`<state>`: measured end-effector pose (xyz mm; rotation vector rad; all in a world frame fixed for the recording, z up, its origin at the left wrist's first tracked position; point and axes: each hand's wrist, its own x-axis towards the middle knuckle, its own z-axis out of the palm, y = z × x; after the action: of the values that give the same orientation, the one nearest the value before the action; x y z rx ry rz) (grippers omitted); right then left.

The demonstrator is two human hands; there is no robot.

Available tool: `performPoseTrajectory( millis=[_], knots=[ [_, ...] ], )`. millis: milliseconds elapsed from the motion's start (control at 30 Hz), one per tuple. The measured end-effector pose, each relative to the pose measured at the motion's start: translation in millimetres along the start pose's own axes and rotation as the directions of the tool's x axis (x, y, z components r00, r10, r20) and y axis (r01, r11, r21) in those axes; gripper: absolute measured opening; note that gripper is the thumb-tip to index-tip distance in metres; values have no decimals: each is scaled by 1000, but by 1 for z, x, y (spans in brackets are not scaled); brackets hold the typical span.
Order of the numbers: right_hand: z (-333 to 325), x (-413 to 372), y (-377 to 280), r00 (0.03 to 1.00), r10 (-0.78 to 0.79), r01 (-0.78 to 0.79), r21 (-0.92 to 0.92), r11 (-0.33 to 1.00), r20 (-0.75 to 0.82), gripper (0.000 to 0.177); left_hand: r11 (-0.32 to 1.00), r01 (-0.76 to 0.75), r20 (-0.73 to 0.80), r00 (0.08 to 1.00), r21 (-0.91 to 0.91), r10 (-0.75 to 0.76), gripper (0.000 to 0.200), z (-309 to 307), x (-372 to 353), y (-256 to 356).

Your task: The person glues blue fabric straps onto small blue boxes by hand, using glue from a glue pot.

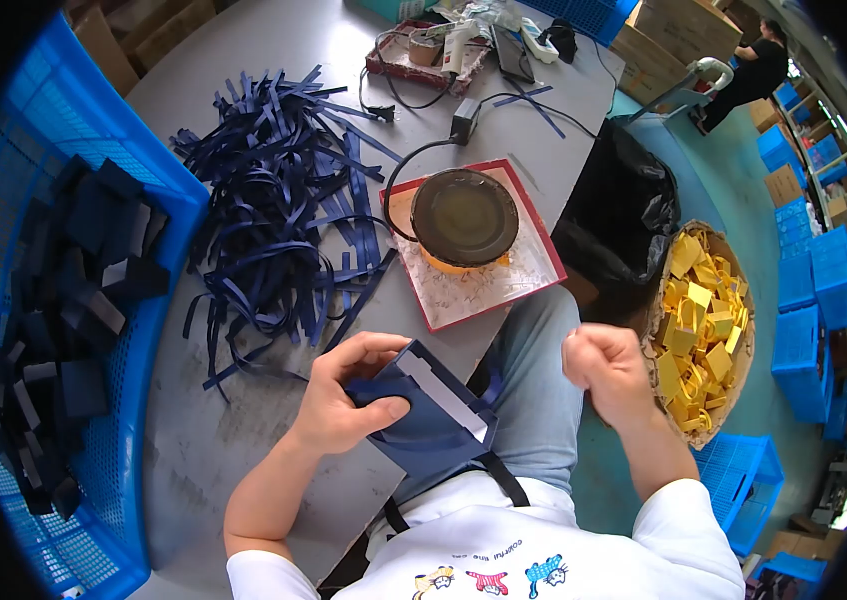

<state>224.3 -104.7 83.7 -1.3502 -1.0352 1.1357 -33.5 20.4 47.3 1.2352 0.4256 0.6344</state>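
**My left hand (351,395) is gripping a navy box (423,440); my right hand (608,370) is hanging clenched**

I am holding the navy box tilted over my lap, by the near edge of the grey table (343,500). My left thumb is pressing on its near face, and the fingers are wrapping around its far side. A white strip is showing along one side of the box. My right hand is hovering well apart from it, beside my jeans (538,385), with the fingers folded into a fist; I am not able to tell whether anything is sitting inside it.

Beyond my left hand, a heap of navy ribbons (263,200) is spreading over the table. To the right of the heap, a round dark-topped pot (465,220) is standing in a red-edged tray (433,300). On my far left, a blue crate (168,260) is holding many dark boxes (83,390). On my right, a cardboard carton (661,410) is holding yellow pieces (703,320), and a black bag (623,190) is slumping near it. In the distance, another person (763,70) is standing.
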Motion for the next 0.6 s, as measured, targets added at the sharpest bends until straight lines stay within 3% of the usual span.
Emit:
performPoseTrajectory(
  millis=[67,133,167,200,233,300,333,400,433,467,500,533,567,600],
  knots=[
    [1,-8,15,992,124,-123,-34,992,7,42,999,5,-26,1000,50,-4,48,2,1,-1],
    [9,-16,22,970,240,-217,-304,928,40,32,977,47,-102,994,206,-26,49,2,0,-1],
    [10,-18,22,964,235,-181,-347,920,121,22,970,60,-132,991,235,-29,51,1,-1,-3],
    [9,-21,29,969,137,-40,-419,907,206,17,975,25,-137,991,219,5,50,4,1,-2],
    [7,-28,31,964,142,25,-602,798,227,20,977,28,-145,989,212,3,49,7,2,0],
    [-9,-38,56,970,211,-80,-652,754,125,22,975,9,-158,987,222,27,48,5,0,-3],
    [-28,-44,85,960,280,-246,-512,823,-11,28,980,2,-153,988,200,29,48,6,-1,-3],
    [-75,-71,152,851,327,-522,-592,614,-412,29,986,-9,-151,988,166,35,51,8,-2,-5],
    [-93,-95,187,816,210,-572,-704,421,-538,30,985,-6,-152,988,170,32,53,10,-2,-5],
    [-112,-133,235,807,224,-590,-770,243,-547,30,984,-2,-157,987,177,30,54,11,-3,-4],
    [-101,-162,228,669,334,-734,-661,154,-665,28,982,-1,-144,989,187,28,54,12,-3,-4],
    [-99,-198,249,519,577,-767,-642,-12,-631,29,979,-6,-128,991,202,33,54,13,-2,-4],
    [-89,-234,279,453,689,-674,-723,-149,-565,29,976,-9,-112,993,216,34,54,14,-2,-5],
    [-66,-247,265,336,861,-507,-843,-177,-383,32,980,-13,-87,996,197,31,49,15,-1,-8]
  ],
)
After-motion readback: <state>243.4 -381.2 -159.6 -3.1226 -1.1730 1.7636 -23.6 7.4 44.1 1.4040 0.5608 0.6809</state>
